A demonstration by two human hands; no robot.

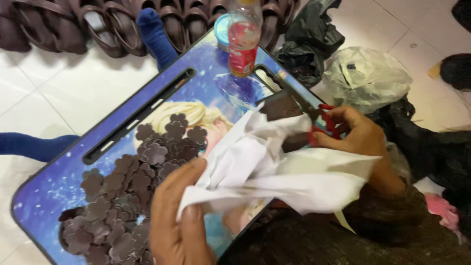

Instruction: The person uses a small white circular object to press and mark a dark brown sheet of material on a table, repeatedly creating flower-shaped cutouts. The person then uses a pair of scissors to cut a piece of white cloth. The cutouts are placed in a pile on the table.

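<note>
left hand (179, 221): seen at the near edge of the view, fingers curled and pinching the near left corner of a crumpled white sheet (274, 172).
right hand (360, 135): closed around the red handles of a pair of scissors (314, 118), fingers threaded through the loops.
scissors: held at the far right side of the white sheet, dark blades pointing left over a dark brown piece (282, 105) that lies against the sheet; whether the blades are apart or together cannot be told.
white sheet: stretched between both hands above the near right part of the bench (59, 181), folded and creased, its lower edge hanging past the bench rim.
bench: a small blue lap bench with a printed cartoon picture and a long dark slot (140, 115) along its far left side.
flower cut-outs (132, 191): a heap of dark brown flower-shaped pieces piled on the bench, left of the left hand and touching one another.
bottle (244, 37): a clear plastic bottle with a red label, upright at the far end of the bench, just beside a round light-blue lid (222, 29).
sandals (113, 22): a row of dark brown sandals on the tiled floor beyond the bench.
bags: a black plastic bag (309, 41) and a clear plastic bag (365, 76) on the floor at the far right.
</note>
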